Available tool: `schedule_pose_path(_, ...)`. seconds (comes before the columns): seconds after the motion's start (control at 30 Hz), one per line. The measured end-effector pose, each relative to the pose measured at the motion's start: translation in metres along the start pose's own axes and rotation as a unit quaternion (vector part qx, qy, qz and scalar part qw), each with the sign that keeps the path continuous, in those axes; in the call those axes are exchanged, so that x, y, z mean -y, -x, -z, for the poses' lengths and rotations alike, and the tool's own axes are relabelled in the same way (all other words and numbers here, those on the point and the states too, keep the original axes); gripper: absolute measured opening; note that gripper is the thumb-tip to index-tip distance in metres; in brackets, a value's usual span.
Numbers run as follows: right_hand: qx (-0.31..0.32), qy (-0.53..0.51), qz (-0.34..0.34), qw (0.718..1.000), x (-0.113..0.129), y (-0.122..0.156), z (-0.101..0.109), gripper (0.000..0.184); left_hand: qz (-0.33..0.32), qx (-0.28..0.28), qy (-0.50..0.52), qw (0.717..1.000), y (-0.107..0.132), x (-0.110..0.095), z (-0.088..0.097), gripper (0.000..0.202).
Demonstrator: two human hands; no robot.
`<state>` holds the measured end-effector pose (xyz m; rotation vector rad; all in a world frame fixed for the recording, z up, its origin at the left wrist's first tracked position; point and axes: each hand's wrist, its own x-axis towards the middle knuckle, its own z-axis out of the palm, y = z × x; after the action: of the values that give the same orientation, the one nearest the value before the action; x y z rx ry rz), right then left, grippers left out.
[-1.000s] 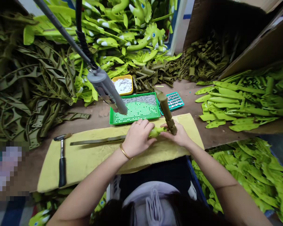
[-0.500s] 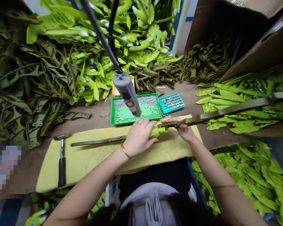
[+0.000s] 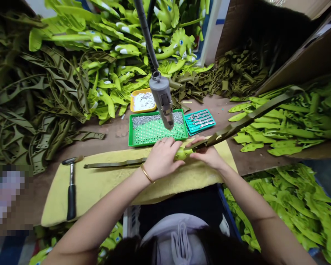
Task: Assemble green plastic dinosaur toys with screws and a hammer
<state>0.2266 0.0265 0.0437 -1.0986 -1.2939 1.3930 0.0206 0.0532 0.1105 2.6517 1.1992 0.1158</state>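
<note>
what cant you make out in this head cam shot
Head view:
The green piece between the hands: left hand and right hand cover most of it.
Grey bits in the green tray: too small to identify.
White bits in the yellow tray: likewise too small.
Black pole above the grey tool: cut off by the top edge.
Left edge patch: pixelated.

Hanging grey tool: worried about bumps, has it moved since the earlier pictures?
Yes, the hanging grey tool swung right, now above the middle of the green tray.
</note>
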Motion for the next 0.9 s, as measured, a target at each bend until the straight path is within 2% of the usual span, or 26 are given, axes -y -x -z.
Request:
schedule_pose_path(0.03,0.016,0.026,0.007,1.000,0.004,-0.001,0.002,0.044,-0.011,0.016,-0.008,1.000,-0.002,0.001,0.005,0.053)
schedule_pose_path(0.1,0.107,0.081,0.013,0.991,0.013,-0.012,0.016,0.039,-0.025,0.052,-0.006,0.998,-0.006,0.005,0.013,0.054)
schedule_pose_path(0.17,0.172,0.135,0.018,0.976,0.021,-0.038,0.038,0.041,-0.020,0.081,0.013,0.996,-0.010,0.010,0.017,0.052)
schedule_pose_path(0.2,0.154,0.169,0.020,0.973,0.024,-0.056,0.049,0.038,-0.012,0.090,0.020,0.996,-0.012,0.013,0.017,0.050)
schedule_pose_path(0.23,0.086,0.211,0.028,0.973,0.025,-0.078,0.057,0.032,-0.007,0.096,0.024,0.995,-0.013,0.016,0.016,0.048)
schedule_pose_path(0.27,0.017,0.278,0.027,0.960,0.026,-0.102,0.063,0.029,-0.007,0.099,0.027,0.995,-0.014,0.018,0.015,0.047)
schedule_pose_path(0.3,-0.037,0.354,0.016,0.934,0.025,-0.126,0.066,0.028,-0.008,0.102,0.030,0.994,-0.015,0.020,0.013,0.046)
schedule_pose_path(0.33,-0.066,0.423,-0.004,0.904,0.024,-0.149,0.065,0.028,-0.010,0.105,0.033,0.994,-0.015,0.022,0.011,0.045)
schedule_pose_path(0.4,-0.062,0.507,-0.049,0.858,0.019,-0.188,0.056,0.030,-0.011,0.105,0.039,0.994,-0.016,0.024,0.009,0.045)
schedule_pose_path(0.47,-0.038,0.528,-0.080,0.845,0.014,-0.213,0.044,0.030,-0.016,0.101,0.043,0.994,-0.015,0.025,0.008,0.045)
schedule_pose_path(0.53,-0.027,0.530,-0.097,0.842,0.012,-0.226,0.036,0.027,-0.023,0.094,0.044,0.994,-0.015,0.025,0.008,0.045)
schedule_pose_path(0.63,-0.022,0.521,-0.111,0.846,0.014,-0.227,0.041,0.025,-0.020,0.093,0.045,0.994,-0.015,0.024,0.008,0.045)
schedule_pose_path(0.73,-0.029,0.495,-0.108,0.862,0.021,-0.213,0.065,0.023,-0.013,0.093,0.054,0.994,-0.018,0.026,0.009,0.044)
schedule_pose_path(0.8,-0.069,0.393,-0.096,0.912,0.025,-0.194,0.086,0.027,-0.011,0.091,0.060,0.994,-0.020,0.028,0.009,0.043)
schedule_pose_path(0.87,-0.132,0.207,-0.066,0.967,0.029,-0.167,0.107,0.036,0.000,0.088,0.062,0.994,-0.022,0.031,0.009,0.043)
schedule_pose_path(0.9,-0.162,0.110,-0.045,0.980,0.030,-0.151,0.115,0.041,0.011,0.085,0.061,0.994,-0.024,0.032,0.009,0.043)
